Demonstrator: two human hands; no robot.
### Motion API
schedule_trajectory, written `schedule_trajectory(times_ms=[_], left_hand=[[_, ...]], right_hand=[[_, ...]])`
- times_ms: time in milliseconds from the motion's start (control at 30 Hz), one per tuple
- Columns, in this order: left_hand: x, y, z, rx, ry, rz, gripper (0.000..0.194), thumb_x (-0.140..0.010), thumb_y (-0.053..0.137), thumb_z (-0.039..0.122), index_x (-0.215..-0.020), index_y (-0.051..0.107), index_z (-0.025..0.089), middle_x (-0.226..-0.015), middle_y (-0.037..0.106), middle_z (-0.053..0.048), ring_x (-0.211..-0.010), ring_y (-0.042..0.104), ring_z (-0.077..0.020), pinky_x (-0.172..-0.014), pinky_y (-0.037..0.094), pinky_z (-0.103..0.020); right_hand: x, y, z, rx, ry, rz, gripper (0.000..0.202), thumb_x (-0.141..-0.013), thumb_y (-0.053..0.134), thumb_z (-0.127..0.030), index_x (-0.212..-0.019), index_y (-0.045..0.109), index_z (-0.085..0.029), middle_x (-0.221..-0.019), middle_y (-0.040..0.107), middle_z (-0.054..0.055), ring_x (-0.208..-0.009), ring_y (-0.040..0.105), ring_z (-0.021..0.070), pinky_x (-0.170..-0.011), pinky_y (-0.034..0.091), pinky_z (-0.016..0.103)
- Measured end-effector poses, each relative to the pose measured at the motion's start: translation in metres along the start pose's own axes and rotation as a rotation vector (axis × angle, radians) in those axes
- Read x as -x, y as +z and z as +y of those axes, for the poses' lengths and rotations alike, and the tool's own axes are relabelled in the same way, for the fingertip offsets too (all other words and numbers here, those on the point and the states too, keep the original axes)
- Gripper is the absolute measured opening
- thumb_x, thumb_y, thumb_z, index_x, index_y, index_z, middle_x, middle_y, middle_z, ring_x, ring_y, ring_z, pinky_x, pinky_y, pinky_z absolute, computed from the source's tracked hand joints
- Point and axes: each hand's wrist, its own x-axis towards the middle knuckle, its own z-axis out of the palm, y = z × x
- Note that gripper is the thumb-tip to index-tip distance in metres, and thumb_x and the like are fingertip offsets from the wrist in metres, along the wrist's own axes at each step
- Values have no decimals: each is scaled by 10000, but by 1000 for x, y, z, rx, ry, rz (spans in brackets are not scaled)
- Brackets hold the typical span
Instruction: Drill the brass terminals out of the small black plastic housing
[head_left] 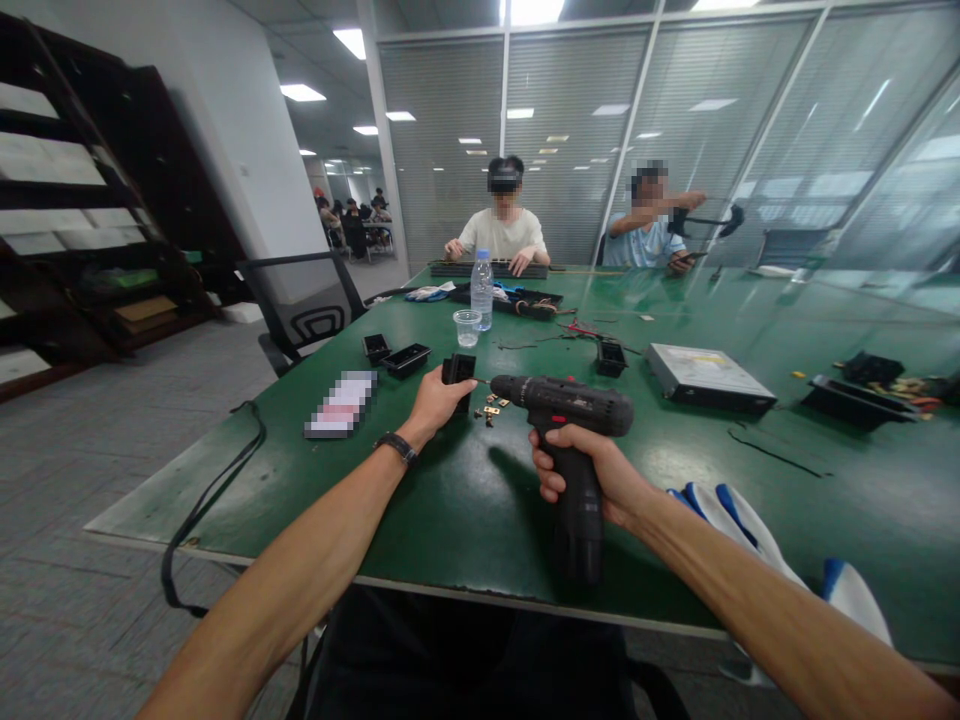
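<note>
My right hand (pixel 574 465) is wrapped round the grip of a black cordless drill (pixel 566 400), whose bit points left. My left hand (pixel 437 400) grips a small black plastic housing (pixel 460 372) and holds it upright on the green table. The drill's bit reaches the housing near my left thumb; whether it touches a screw is too small to tell. Just below the bit lie several small brass-coloured metal pieces (pixel 491 410) and dark screws. Two more black housings (pixel 406 360) stand to the left of my left hand.
A clear cup (pixel 466 328) and a water bottle (pixel 482 290) stand beyond my hands. To the right are a metal disc drive (pixel 709 378), a black housing (pixel 610 357) and white-blue gloves (pixel 739 520). A black strap (pixel 214 500) hangs over the left edge. Two people sit across the table (pixel 300 510).
</note>
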Motion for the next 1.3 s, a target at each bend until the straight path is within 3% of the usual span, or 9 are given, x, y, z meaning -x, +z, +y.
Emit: schedule_trajectory(times_ms=[1300], left_hand=[[0,0,4,-6,-39,2,398,-650,759,399,-936,673,137,-815,678,-48,-713,603,-176,-699,483,-303]], right_hand=[[0,-1,0,0,7,17,168,-814,556,-247,-902,629,-125,-686,550,13,-483,472,106,-518,451,284]])
